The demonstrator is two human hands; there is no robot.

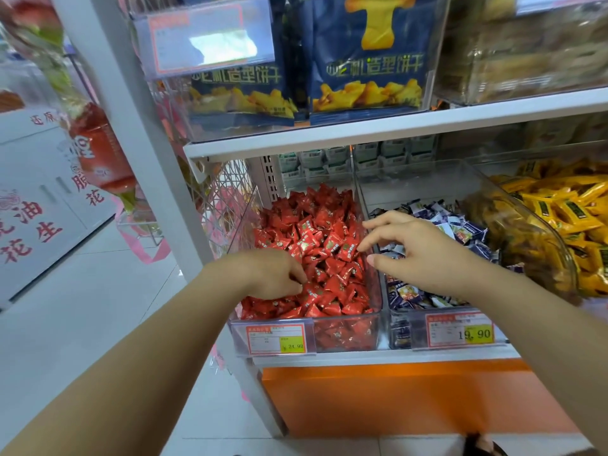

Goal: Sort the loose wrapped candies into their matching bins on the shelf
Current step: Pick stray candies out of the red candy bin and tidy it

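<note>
A clear bin on the lower shelf is full of red wrapped candies. My left hand is down in its front left part, with thumb and fingertips curled and pinching a red candy. My right hand hovers over the divider between this bin and the neighbouring bin of purple-and-white wrapped candies. Its fingers are spread and loosely bent, and it holds nothing. Further right, another clear bin holds yellow wrapped candies.
Price tags hang on the bin fronts. The upper shelf carries blue biscuit bags close above the bins. A white upright post stands at the left, an orange base panel sits below, and tiled floor lies at the left.
</note>
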